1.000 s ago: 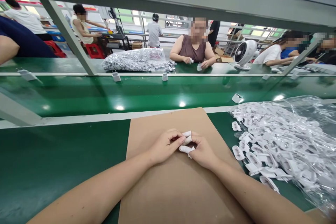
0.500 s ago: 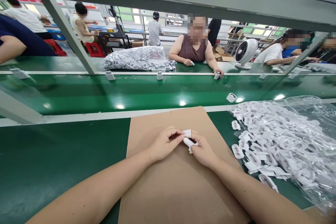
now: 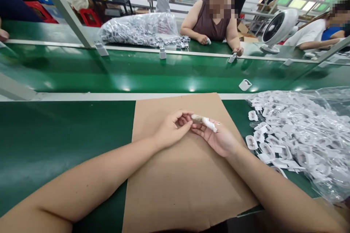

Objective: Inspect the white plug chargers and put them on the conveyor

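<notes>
My left hand (image 3: 175, 127) is palm inward, its fingers curled and its thumb pointing right, over the brown cardboard sheet (image 3: 164, 174). Its fingertips meet those of my right hand; what they pinch, if anything, is too small to make out. My right hand (image 3: 216, 138) is turned palm up with its fingers stretched to the left. A white wrapping (image 3: 210, 124) covers one of its digits, with a yellowish part near the tip. Nothing lies in the visible palm.
White plastic housings (image 3: 292, 127) lie piled in a clear bag at the right. A single white piece (image 3: 245, 85) is on the green belt (image 3: 131, 74). Across it, a person (image 3: 213, 18) handles a small white adapter (image 3: 232, 57), beside a bag of adapters (image 3: 139, 29) and a fan (image 3: 279, 29).
My right hand has turned from a bent-finger pose to palm up with fingers extended. My left hand stays beside it. The view has tilted down.
</notes>
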A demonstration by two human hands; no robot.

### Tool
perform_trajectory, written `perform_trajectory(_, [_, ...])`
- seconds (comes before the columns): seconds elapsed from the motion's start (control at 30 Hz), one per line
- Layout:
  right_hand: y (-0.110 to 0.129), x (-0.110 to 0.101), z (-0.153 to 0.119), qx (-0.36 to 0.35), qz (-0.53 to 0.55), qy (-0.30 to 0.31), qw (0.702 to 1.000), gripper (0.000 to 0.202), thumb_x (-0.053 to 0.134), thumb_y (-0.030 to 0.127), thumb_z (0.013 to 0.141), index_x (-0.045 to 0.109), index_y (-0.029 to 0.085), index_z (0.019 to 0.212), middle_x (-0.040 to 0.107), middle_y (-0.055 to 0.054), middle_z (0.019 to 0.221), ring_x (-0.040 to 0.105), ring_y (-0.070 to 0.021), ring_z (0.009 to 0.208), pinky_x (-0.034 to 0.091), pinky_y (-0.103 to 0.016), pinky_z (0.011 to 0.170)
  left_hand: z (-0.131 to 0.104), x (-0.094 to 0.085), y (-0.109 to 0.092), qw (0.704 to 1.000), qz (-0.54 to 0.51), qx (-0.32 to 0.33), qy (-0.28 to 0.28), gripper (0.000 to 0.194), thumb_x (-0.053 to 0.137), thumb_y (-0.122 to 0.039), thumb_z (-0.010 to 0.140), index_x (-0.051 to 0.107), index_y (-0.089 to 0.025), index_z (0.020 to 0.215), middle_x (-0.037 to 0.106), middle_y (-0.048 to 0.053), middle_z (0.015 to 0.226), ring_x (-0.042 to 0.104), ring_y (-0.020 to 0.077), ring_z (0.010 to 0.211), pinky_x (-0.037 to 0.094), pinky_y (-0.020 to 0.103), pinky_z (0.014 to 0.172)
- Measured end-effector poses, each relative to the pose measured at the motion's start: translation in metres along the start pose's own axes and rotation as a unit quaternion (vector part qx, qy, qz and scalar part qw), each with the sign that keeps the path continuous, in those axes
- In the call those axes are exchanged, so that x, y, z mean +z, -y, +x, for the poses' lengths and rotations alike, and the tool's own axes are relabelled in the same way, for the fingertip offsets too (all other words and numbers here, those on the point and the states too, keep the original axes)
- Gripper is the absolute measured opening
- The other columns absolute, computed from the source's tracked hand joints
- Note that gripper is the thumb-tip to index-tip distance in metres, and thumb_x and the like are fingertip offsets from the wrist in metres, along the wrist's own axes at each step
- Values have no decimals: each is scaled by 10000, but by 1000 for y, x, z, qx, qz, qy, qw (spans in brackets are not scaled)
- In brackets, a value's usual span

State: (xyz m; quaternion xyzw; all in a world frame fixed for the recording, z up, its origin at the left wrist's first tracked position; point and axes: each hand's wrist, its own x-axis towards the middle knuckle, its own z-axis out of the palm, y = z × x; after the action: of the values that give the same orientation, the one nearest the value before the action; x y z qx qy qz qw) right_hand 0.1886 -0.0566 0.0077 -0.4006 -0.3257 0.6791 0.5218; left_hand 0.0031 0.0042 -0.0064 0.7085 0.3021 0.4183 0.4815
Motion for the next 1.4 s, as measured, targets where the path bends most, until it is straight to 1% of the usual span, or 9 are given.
perform_trajectory(0.2, [1,-1,1,7,6,16,1000,273,757,439,867,815,255,1060,769,-58,1179,686,-236,1106,474,-460,1158,-1,1,-1,1000,7,24,2,239,657,-255,925,703,-177,1147,719,55,967,668,145,850,566,286,773])
perform_trajectory(0.67, [2,4,-3,2,-58,76,995,309,751,539,882,819,260,997,757,-66,1213,648,-283,1211,462,-502,1156,-2,-2,-7,998,22,-29,42,195,753,-378,895,792,-235,1022,719,40,941,649,159,837,542,283,738])
perform_trajectory(0.83, [-3,6,-4,8,-65,45,997,340,786,536,849,820,245,1020,786,-74,1070,703,-252,1036,474,-495,1130,0,-6,-10,997,23,-22,72,251,578,-341,980,781,-203,1032,754,70,1008,698,187,905,560,324,811])
perform_trajectory(0.97, [4,5,-7,-8,-181,6,984,354,761,537,847,826,228,1007,771,-95,1149,674,-277,1127,483,-494,1096,2,-8,-9,996,31,-49,68,317,537,-411,990,770,-198,963,747,55,931,684,195,884,547,338,839])
perform_trajectory(1.07, [30,-5,-11,-94,-388,-62,915,201,704,397,903,831,241,903,715,-99,1301,619,-318,1261,493,-468,1054,3,-8,-4,994,5,-95,58,400,559,-533,970,751,-185,1017,732,61,913,675,195,840,559,338,815])
perform_trajectory(1.17, [70,-23,-17,-141,-630,-194,739,225,682,230,895,822,241,1070,717,-130,1229,624,-362,1231,514,-469,988,4,-7,-1,992,16,-102,66,416,579,-562,948,742,-183,1008,725,65,909,671,194,829,560,332,789])
perform_trajectory(1.23, [93,-36,-20,-63,-749,-276,599,377,657,165,883,766,229,1238,720,-147,1170,626,-380,1208,524,-465,945,4,-7,0,992,40,-91,72,386,568,-536,950,738,-190,971,719,58,892,664,193,825,548,324,769])
perform_trajectory(1.3, [106,-47,-21,36,-805,-311,503,427,609,184,922,701,227,1337,699,-154,1252,625,-370,1223,520,-450,941,5,-7,-2,991,64,-82,79,364,548,-509,952,730,-195,931,717,53,880,662,193,831,535,319,763])
perform_trajectory(1.4, [109,-60,-18,146,-819,-317,455,381,546,251,981,683,159,1324,687,-197,1278,636,-384,1224,504,-479,955,6,-8,-6,988,96,-76,94,349,531,-490,940,718,-197,900,724,59,909,658,197,841,524,329,775])
